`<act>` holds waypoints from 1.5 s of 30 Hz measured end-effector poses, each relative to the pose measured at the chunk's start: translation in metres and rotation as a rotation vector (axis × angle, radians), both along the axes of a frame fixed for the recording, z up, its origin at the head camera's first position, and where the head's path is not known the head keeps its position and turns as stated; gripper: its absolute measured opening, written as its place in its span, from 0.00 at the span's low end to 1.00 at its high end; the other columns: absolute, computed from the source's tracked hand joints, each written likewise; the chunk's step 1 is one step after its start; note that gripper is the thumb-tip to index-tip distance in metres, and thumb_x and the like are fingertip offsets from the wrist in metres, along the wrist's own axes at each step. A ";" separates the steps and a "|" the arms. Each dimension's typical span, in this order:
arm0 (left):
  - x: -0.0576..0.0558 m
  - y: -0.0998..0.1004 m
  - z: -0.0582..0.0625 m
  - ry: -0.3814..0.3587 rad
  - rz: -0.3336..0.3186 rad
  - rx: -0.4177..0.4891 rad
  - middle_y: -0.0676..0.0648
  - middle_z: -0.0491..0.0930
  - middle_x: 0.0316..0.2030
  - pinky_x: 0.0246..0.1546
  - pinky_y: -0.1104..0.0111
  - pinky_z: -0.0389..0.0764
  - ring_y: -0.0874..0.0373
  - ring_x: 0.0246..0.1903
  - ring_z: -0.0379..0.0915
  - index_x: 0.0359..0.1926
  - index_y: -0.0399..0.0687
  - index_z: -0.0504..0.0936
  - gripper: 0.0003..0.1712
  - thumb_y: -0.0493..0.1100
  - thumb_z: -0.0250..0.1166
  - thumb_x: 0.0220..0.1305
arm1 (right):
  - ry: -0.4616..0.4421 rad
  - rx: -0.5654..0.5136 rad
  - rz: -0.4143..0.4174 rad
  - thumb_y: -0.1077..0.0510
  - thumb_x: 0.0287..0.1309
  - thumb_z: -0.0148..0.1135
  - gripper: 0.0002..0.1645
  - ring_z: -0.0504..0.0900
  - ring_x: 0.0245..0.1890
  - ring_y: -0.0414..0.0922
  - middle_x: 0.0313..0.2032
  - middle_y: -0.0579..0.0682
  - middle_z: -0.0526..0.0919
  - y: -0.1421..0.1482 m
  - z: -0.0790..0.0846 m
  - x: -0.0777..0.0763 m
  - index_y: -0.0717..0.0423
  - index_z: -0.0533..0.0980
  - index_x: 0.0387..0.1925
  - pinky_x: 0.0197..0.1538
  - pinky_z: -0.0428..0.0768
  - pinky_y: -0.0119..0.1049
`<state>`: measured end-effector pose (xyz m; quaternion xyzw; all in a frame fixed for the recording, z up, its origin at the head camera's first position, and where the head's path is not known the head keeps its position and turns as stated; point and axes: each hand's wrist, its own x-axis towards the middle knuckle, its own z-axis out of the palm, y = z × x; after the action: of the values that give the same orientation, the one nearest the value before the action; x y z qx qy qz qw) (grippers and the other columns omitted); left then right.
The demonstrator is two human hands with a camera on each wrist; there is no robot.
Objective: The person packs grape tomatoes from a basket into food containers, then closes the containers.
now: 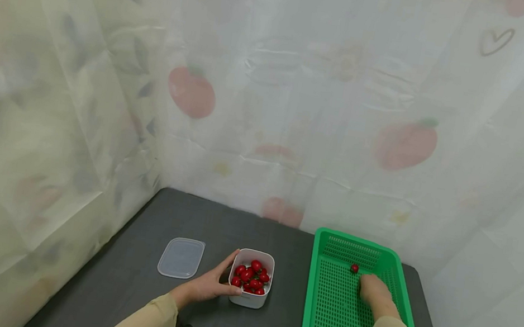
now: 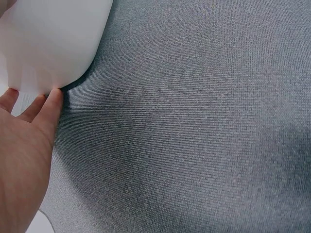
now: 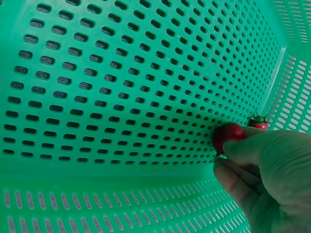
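On the dark table a white square container point(image 1: 247, 301) holds several red cherry tomatoes point(image 1: 254, 275). My left hand point(image 1: 210, 284) grips it from the left, thumb along the near side and a finger at the far corner; the left wrist view shows fingertips against its wall point(image 2: 53, 39). Inside the green basket point(image 1: 309, 300), my right hand point(image 1: 375, 293) pinches a cherry tomato point(image 3: 226, 137) between thumb and fingers, seen in the right wrist view. Just beyond it lies another cherry tomato point(image 1: 355, 268), its green stem end showing in the right wrist view.
A translucent lid point(image 1: 180, 257) lies flat left of the container. The basket has slotted, raised walls and stands near the table's right edge. Printed curtains point(image 1: 301, 107) hang behind and beside the table point(image 1: 237, 225).
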<state>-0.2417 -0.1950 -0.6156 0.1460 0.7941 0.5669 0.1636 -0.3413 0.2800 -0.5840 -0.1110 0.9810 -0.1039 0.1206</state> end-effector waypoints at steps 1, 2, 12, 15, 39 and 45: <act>0.000 0.000 0.000 0.001 0.000 0.002 0.40 0.45 0.80 0.68 0.39 0.60 0.36 0.76 0.48 0.83 0.58 0.34 0.62 0.52 0.71 0.66 | 0.002 -0.006 0.005 0.72 0.65 0.57 0.09 0.77 0.32 0.53 0.33 0.59 0.81 0.000 0.000 0.001 0.61 0.78 0.31 0.37 0.76 0.48; 0.000 0.000 -0.001 0.001 0.002 0.004 0.40 0.45 0.80 0.68 0.39 0.60 0.36 0.75 0.48 0.83 0.58 0.34 0.62 0.52 0.71 0.66 | 0.003 -0.010 0.009 0.71 0.65 0.59 0.09 0.75 0.29 0.50 0.31 0.56 0.80 -0.001 0.001 0.002 0.59 0.78 0.30 0.34 0.74 0.46; 0.000 0.000 -0.006 0.009 0.007 0.006 0.41 0.45 0.80 0.68 0.39 0.60 0.36 0.76 0.47 0.83 0.59 0.34 0.63 0.53 0.72 0.65 | -0.020 -0.045 0.011 0.69 0.62 0.61 0.07 0.71 0.28 0.48 0.28 0.50 0.77 -0.003 0.002 0.008 0.57 0.75 0.30 0.32 0.70 0.44; 0.000 0.000 -0.007 0.009 0.007 0.006 0.41 0.45 0.79 0.67 0.38 0.60 0.35 0.76 0.47 0.83 0.57 0.34 0.63 0.53 0.72 0.65 | -0.025 -0.045 0.017 0.69 0.61 0.61 0.05 0.72 0.29 0.49 0.30 0.51 0.78 -0.005 0.002 0.009 0.58 0.77 0.34 0.33 0.71 0.45; 0.001 0.000 -0.001 0.008 0.018 -0.024 0.41 0.45 0.80 0.67 0.36 0.59 0.35 0.76 0.47 0.83 0.60 0.34 0.62 0.54 0.71 0.65 | 0.178 -0.126 0.180 0.59 0.64 0.70 0.07 0.80 0.33 0.46 0.35 0.47 0.83 -0.012 0.029 0.009 0.54 0.83 0.43 0.35 0.79 0.47; 0.002 0.000 -0.001 0.007 0.018 -0.019 0.40 0.45 0.80 0.67 0.36 0.59 0.35 0.76 0.47 0.83 0.59 0.34 0.63 0.54 0.72 0.65 | 0.213 -0.178 0.176 0.57 0.64 0.70 0.11 0.83 0.38 0.50 0.39 0.49 0.85 -0.019 0.045 0.011 0.55 0.83 0.47 0.38 0.81 0.49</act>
<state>-0.2397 -0.1947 -0.6167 0.1395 0.8013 0.5602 0.1571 -0.3307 0.2614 -0.5390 -0.2170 0.9616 -0.1674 0.0144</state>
